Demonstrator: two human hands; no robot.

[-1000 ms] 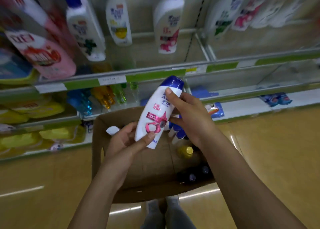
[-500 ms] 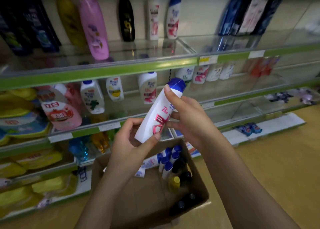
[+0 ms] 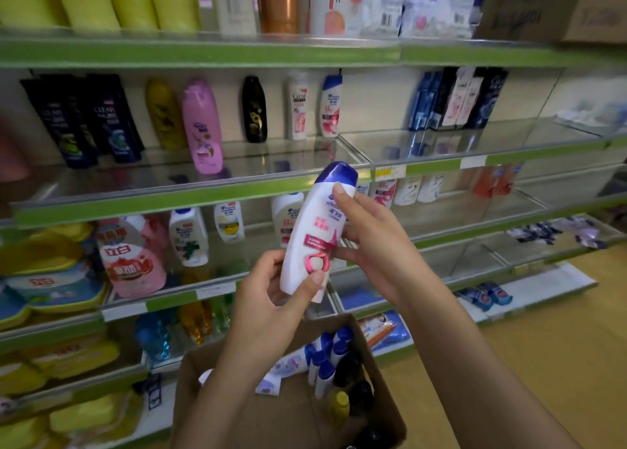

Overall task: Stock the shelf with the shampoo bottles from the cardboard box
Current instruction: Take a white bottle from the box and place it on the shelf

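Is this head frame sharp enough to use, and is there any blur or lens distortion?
Head view: the held shampoo bottle and both hands are fairly sharp; left-edge products smear with blur; green shelf edges bow from the wide-angle lens; glass shelves reflect bottles.

Cardboard box (image 3: 237, 414) cut off; bottle labels blurred.

Yellow pouches (image 3: 44, 251) bottom left; wooden floor (image 3: 559, 347).

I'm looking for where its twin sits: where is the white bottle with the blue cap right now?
The white bottle is mid-frame in the head view, held tilted by both hands above the cardboard box, before the shelf.
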